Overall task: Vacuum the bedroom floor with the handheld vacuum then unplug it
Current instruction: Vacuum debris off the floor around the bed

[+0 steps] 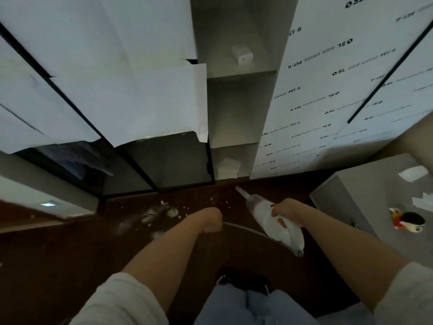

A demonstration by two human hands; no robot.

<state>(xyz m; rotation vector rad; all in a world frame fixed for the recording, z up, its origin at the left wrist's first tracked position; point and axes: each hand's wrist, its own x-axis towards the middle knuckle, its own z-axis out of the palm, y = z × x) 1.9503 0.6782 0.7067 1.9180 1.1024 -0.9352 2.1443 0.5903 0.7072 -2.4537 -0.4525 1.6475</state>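
Note:
My right hand [287,213] grips the white handheld vacuum [269,219], whose narrow nozzle points away from me toward the base of the wardrobe, above the dark wood floor [58,266]. A grey cord [246,228] runs from the vacuum's rear end leftward to my left hand [212,220], which is curled in a fist around it. White dust and small paper scraps [161,213] lie scattered on the floor, left of my left hand.
A wardrobe with paper-covered glass doors [140,90] and open white shelves [236,109] stands ahead. A grey cabinet [365,202] at the right carries papers and a red-and-black toy [406,221]. A white ledge [35,195] lies at the left. My shoes [243,281] show below.

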